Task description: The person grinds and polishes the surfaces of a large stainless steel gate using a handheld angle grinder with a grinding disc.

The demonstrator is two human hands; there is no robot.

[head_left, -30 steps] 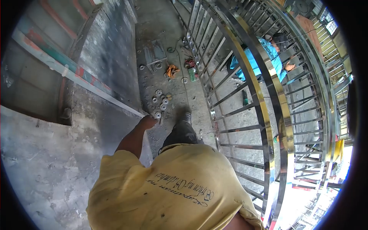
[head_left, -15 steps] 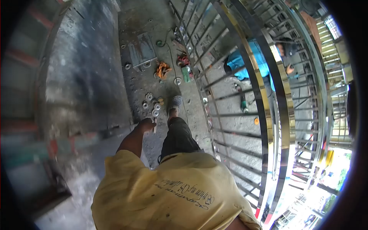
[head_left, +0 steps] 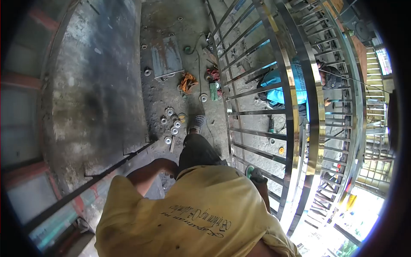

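Note:
My left arm (head_left: 147, 175) is bent in close beside my dark trousers (head_left: 199, 152). The left hand (head_left: 170, 166) is at my thigh, mostly covered by the yellow shirt (head_left: 184, 205), so its fingers are hidden. Ahead of it on the concrete floor lie several round grey discs (head_left: 174, 131) with holes in their centres. A short flat strip (head_left: 172, 144) lies beside the nearest disc (head_left: 168, 140). My right hand is out of sight. One foot (head_left: 198, 122) stands just right of the discs.
A tall barred metal frame (head_left: 291, 107) runs along the right. Behind it a person in a blue shirt (head_left: 280, 83) bends low. A metal plate (head_left: 167, 58), an orange cloth (head_left: 187, 82) and a cable (head_left: 200, 73) lie ahead. A stained panel (head_left: 98, 85) stands left.
My left hand has drawn back from beside the discs to my thigh, uncovering a disc and the strip. My view has shifted slightly, and my other foot now shows near the bars.

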